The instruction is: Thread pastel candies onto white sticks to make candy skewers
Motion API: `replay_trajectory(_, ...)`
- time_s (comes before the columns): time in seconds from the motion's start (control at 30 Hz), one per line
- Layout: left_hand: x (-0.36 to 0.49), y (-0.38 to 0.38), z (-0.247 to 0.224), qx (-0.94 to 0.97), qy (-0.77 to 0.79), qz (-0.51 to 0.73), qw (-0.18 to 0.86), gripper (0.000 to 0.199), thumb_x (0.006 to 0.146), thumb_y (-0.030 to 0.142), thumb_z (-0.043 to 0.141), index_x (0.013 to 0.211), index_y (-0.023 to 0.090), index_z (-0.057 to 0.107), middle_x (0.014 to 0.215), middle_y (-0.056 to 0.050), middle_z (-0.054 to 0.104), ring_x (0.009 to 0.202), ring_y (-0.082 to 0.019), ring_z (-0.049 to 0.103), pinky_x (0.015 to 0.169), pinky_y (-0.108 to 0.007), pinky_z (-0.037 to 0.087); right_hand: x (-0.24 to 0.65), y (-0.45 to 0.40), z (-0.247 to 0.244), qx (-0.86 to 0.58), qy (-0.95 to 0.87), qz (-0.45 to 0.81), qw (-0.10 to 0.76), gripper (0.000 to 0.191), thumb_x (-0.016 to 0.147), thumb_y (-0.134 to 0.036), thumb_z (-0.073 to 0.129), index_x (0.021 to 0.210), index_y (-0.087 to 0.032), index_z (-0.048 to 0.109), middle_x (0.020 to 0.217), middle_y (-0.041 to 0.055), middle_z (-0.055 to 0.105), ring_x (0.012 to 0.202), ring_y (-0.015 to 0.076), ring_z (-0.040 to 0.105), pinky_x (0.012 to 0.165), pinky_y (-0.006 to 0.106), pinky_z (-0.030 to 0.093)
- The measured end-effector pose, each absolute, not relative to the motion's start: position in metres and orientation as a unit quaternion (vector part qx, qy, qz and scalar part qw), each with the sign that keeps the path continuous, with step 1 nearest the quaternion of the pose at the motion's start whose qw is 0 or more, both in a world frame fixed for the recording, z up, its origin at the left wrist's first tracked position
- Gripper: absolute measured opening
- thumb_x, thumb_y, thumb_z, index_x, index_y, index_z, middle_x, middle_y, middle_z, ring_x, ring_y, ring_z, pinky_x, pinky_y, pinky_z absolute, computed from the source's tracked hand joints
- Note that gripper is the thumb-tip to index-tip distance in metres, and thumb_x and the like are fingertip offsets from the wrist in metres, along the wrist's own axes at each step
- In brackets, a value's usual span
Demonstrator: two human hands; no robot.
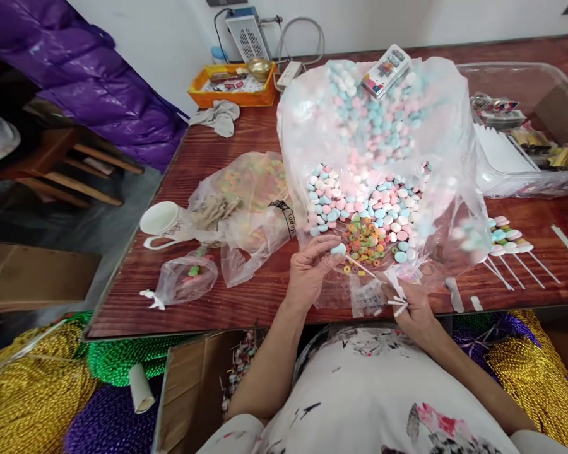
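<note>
Between thumb and fingers, my left hand (313, 268) pinches a light blue candy (339, 250), with a thin white stick (361, 267) running from it toward the right. My right hand (413, 306) is closed round a bundle of short white sticks (397, 301) near the table's front edge. Just beyond my hands, a pile of small orange, green and yellow rings (365, 243) lies at the mouth of a large clear bag (307, 107). Pink, white and blue candies (392, 205) fill the bag and spill from its opening. A small box (386, 70) rests on top of it.
Finished-looking candy sticks (511, 243) lie at the right beside a clear plastic bin (525, 184). To the left are a white cup (159, 218), a bag of rings (253, 183) and a small knotted bag (188, 277). An orange tray (236, 98) stands at the back.
</note>
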State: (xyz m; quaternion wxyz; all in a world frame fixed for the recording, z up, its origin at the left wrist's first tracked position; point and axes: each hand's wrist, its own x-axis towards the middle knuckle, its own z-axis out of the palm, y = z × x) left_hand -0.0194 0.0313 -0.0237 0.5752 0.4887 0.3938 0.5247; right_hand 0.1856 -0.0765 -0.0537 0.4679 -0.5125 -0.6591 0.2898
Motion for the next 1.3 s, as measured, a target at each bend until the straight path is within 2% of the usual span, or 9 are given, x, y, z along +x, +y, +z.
replay_trajectory(0.1, -0.015, 0.026, -0.017, 0.444, 0.396, 0.523, 0.610, 0.022, 0.071, 0.027, 0.082, 0.092, 0.023, 0.080, 0.107, -0.007, 0.074, 0.100, -0.021, 0.068, 0.081, -0.031, 0.058, 0.181, -0.072, -0.045, -0.499, -0.672, 0.295, 0.461, 0.047, 0.079, -0.005, 0.041, 0.116, -0.019, 0.067, 0.063, -0.0027, 0.051, 0.053, 0.0118, 0.042, 0.059, 0.024, 0.046)
replay_trajectory(0.23, -0.013, 0.024, -0.019, 0.414, 0.403, 0.544, 0.609, 0.022, 0.066, 0.025, 0.086, 0.086, 0.022, 0.081, 0.100, -0.006, 0.077, 0.097, -0.019, 0.069, 0.089, -0.031, 0.056, 0.180, -0.072, -0.044, -0.503, -0.672, 0.291, 0.459, 0.049, 0.077, -0.003, 0.041, 0.115, -0.018, 0.069, 0.062, -0.0024, 0.051, 0.053, 0.0117, 0.042, 0.060, 0.024, 0.047)
replay_trajectory(0.33, -0.011, 0.024, -0.021, 0.383, 0.398, 0.576, 0.603, 0.026, 0.060, 0.022, 0.090, 0.083, 0.022, 0.080, 0.095, -0.003, 0.076, 0.091, -0.016, 0.069, 0.086, -0.027, 0.056, 0.179, -0.074, -0.045, -0.500, -0.675, 0.291, 0.457, 0.049, 0.077, -0.003, 0.041, 0.114, -0.017, 0.070, 0.060, -0.0026, 0.050, 0.052, 0.0118, 0.041, 0.060, 0.024, 0.048)
replay_trajectory(0.47, -0.007, 0.025, -0.024, 0.381, 0.391, 0.595, 0.590, 0.034, 0.059, 0.021, 0.090, 0.090, 0.025, 0.079, 0.092, 0.000, 0.075, 0.085, -0.012, 0.068, 0.079, -0.023, 0.057, 0.178, -0.076, -0.045, -0.508, -0.665, 0.313, 0.448, 0.053, 0.077, -0.003, 0.040, 0.120, -0.018, 0.068, 0.063, -0.0023, 0.054, 0.052, 0.0123, 0.044, 0.060, 0.025, 0.048)
replay_trajectory(0.57, -0.008, 0.025, -0.031, 0.417, 0.396, 0.613, 0.542, 0.034, 0.060, 0.021, 0.090, 0.091, 0.024, 0.078, 0.094, 0.000, 0.075, 0.089, -0.013, 0.068, 0.083, -0.024, 0.057, 0.178, -0.076, -0.046, -0.515, -0.658, 0.323, 0.444, 0.055, 0.078, -0.004, 0.040, 0.122, -0.020, 0.067, 0.065, -0.0014, 0.056, 0.053, 0.0136, 0.047, 0.060, 0.026, 0.047)
replay_trajectory(0.7, -0.011, 0.024, -0.043, 0.473, 0.416, 0.607, 0.485, 0.030, 0.066, 0.026, 0.087, 0.094, 0.023, 0.077, 0.097, -0.003, 0.076, 0.093, -0.018, 0.071, 0.087, -0.033, 0.059, 0.177, -0.075, -0.046, -0.522, -0.650, 0.329, 0.443, 0.050, 0.082, -0.007, 0.041, 0.121, -0.020, 0.067, 0.063, -0.0010, 0.056, 0.053, 0.0145, 0.049, 0.058, 0.027, 0.046)
replay_trajectory(0.97, -0.013, 0.026, -0.036, 0.620, 0.378, 0.600, 0.335, 0.016, 0.078, 0.017, 0.077, 0.093, 0.024, 0.076, 0.092, -0.002, 0.077, 0.088, -0.018, 0.072, 0.085, -0.036, 0.060, 0.169, -0.074, -0.051, -0.507, -0.640, 0.344, 0.463, 0.035, 0.087, -0.008, 0.043, 0.103, -0.021, 0.072, 0.059, -0.0022, 0.050, 0.052, 0.0126, 0.043, 0.061, 0.026, 0.044)
replay_trajectory(1.1, -0.014, 0.025, -0.034, 0.681, 0.343, 0.586, 0.275, 0.022, 0.083, 0.011, 0.071, 0.100, 0.025, 0.075, 0.096, -0.002, 0.077, 0.091, -0.018, 0.073, 0.085, -0.036, 0.060, 0.165, -0.073, -0.064, -0.505, -0.603, 0.377, 0.489, 0.033, 0.090, -0.012, 0.046, 0.110, -0.020, 0.071, 0.060, -0.0038, 0.047, 0.054, 0.0110, 0.044, 0.058, 0.025, 0.042)
replay_trajectory(1.3, -0.016, 0.018, -0.042, 0.767, 0.338, 0.528, 0.138, 0.033, 0.087, 0.008, 0.062, 0.113, 0.027, 0.070, 0.112, -0.006, 0.075, 0.104, -0.021, 0.071, 0.091, -0.040, 0.060, 0.152, -0.072, -0.072, -0.519, -0.480, 0.466, 0.532, 0.030, 0.096, -0.030, 0.050, 0.114, -0.018, 0.071, 0.059, -0.0051, 0.040, 0.051, 0.0094, 0.036, 0.048, 0.023, 0.032)
